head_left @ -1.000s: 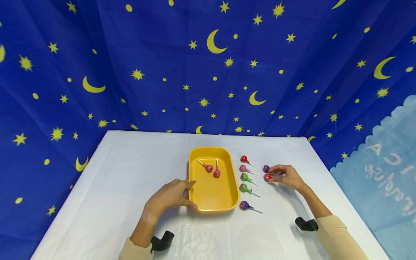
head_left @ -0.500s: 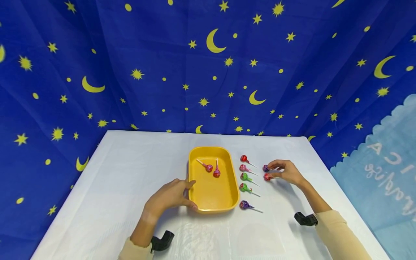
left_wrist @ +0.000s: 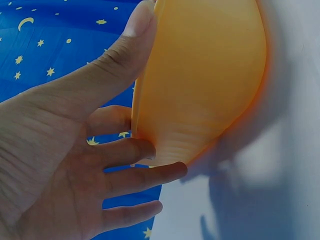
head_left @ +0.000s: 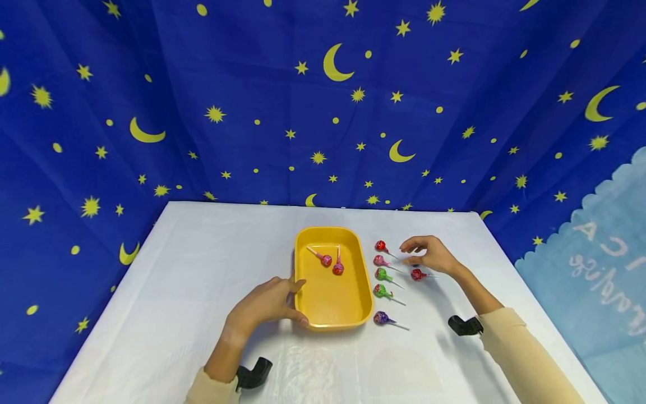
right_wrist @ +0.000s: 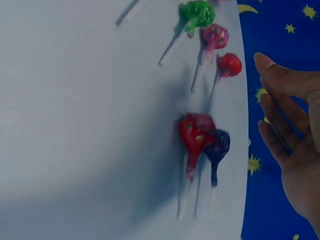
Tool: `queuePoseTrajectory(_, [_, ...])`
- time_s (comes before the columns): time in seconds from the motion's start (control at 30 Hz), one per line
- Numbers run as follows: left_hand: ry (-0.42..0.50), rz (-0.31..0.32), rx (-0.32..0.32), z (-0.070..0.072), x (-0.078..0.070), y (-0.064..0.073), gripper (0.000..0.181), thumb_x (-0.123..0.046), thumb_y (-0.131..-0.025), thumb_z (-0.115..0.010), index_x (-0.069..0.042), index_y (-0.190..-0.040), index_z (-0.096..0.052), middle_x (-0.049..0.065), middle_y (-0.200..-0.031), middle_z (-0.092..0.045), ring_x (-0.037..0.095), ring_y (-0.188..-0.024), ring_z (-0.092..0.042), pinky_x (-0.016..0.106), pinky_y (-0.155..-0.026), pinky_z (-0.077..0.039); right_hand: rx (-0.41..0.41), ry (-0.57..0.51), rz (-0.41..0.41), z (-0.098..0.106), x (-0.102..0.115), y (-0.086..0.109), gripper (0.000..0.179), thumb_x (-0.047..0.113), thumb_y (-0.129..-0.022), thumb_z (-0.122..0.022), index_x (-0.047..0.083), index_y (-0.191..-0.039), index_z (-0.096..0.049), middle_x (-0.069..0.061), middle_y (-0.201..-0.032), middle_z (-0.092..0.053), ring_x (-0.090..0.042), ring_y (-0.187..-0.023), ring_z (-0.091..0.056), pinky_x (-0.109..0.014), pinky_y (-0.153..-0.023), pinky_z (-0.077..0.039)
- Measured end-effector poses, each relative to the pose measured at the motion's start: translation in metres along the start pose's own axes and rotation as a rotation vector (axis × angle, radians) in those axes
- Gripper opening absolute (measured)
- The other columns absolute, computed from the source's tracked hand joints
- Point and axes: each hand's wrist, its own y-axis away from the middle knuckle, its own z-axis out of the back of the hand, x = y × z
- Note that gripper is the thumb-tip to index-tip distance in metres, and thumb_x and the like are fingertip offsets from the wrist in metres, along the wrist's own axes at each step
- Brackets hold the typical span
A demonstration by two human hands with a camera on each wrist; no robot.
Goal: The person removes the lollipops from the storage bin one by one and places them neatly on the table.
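Observation:
My left hand (head_left: pixel 267 303) grips the near-left rim of a yellow tray (head_left: pixel 300 297), with thumb and fingers at its wall in the left wrist view. Two pink-red lollipops (head_left: pixel 326 260) lie in the tray. My right hand (head_left: pixel 434 255) is raised over the table at the right, thumb and fingers apart and holding nothing. Below it lies a red lollipop (head_left: pixel 418 274), beside a dark purple lollipop (right_wrist: pixel 218 144) that the hand mostly hides in the head view. In the right wrist view, the red lollipop overlaps the purple one.
Right of the tray runs a column of lollipops: red (head_left: pixel 381 246), pink (head_left: pixel 380 260), two green (head_left: pixel 381 274) and purple (head_left: pixel 382 318). A white cloth covers the table (head_left: pixel 227 235). A blue star-patterned curtain (head_left: pixel 282 90) hangs behind it.
My right hand has left the red and purple lollipops, moving up and slightly back to the left, and both lie on the table. The left hand stays at the tray.

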Motion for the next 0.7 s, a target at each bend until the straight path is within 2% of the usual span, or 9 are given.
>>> queuePoseTrajectory(0.13, [0.001,-0.003,0.003,0.001,0.0,0.001,0.088,-0.046,-0.064,-0.086,-0.004,-0.136,-0.057,0.002,-0.087,-0.063,0.015,-0.076,-0.047,0.032,-0.067,-0.037,0.024,-0.021,0.026,-0.004,0.012,-0.013,0.032,0.007,-0.078,-0.081,-0.003,-0.107,-0.07,-0.02,-0.104,-0.071,-0.039,-0.096,-0.064,-0.052,-0.087,-0.051])
queuePoseTrajectory(0.33, [-0.008,0.014,0.005,0.001,-0.001,0.001,0.087,-0.047,-0.064,-0.086,-0.006,-0.136,-0.058,0.001,-0.097,-0.067,0.014,-0.081,-0.049,0.033,-0.074,-0.042,0.048,-0.071,0.067,-0.015,0.032,-0.032,0.03,0.002,-0.078,-0.08,-0.004,-0.106,-0.07,-0.021,-0.102,-0.072,-0.039,-0.096,-0.064,-0.054,-0.089,-0.05])
queuePoseTrajectory(0.43, [-0.005,0.005,0.002,0.0,0.0,0.0,0.087,-0.046,-0.064,-0.086,-0.005,-0.136,-0.058,0.0,-0.099,-0.068,0.014,-0.081,-0.049,0.034,-0.074,-0.042,0.065,-0.07,0.071,-0.021,0.046,-0.039,0.028,-0.001,-0.079,-0.078,-0.002,-0.105,-0.07,-0.02,-0.101,-0.072,-0.038,-0.096,-0.064,-0.046,-0.089,-0.052])
queuePoseTrajectory(0.57, [-0.001,-0.007,-0.001,-0.001,0.001,-0.001,0.088,-0.047,-0.064,-0.086,-0.005,-0.136,-0.058,0.0,-0.105,-0.069,0.013,-0.081,-0.049,0.033,-0.075,-0.043,0.099,-0.054,0.077,-0.018,0.077,-0.043,0.027,-0.004,-0.079,-0.077,-0.004,-0.105,-0.07,-0.021,-0.101,-0.071,-0.041,-0.095,-0.063,-0.03,-0.088,-0.052])
queuePoseTrajectory(0.6, [-0.003,-0.005,0.002,-0.001,0.001,-0.001,0.088,-0.047,-0.064,-0.086,-0.005,-0.136,-0.057,0.0,-0.101,-0.069,0.013,-0.08,-0.049,0.033,-0.074,-0.042,0.111,-0.049,0.084,-0.016,0.085,-0.043,0.027,-0.004,-0.079,-0.077,-0.005,-0.105,-0.069,-0.021,-0.101,-0.071,-0.04,-0.096,-0.063,-0.028,-0.087,-0.052])
queuePoseTrajectory(0.7, [-0.012,-0.01,0.0,-0.001,0.002,0.0,0.088,-0.048,-0.064,-0.086,-0.005,-0.136,-0.057,-0.002,-0.085,-0.063,0.012,-0.075,-0.047,0.03,-0.069,-0.04,0.138,-0.056,0.122,-0.019,0.086,-0.053,0.029,0.001,-0.079,-0.078,-0.003,-0.107,-0.07,-0.019,-0.103,-0.072,-0.036,-0.097,-0.064,-0.036,-0.089,-0.053])
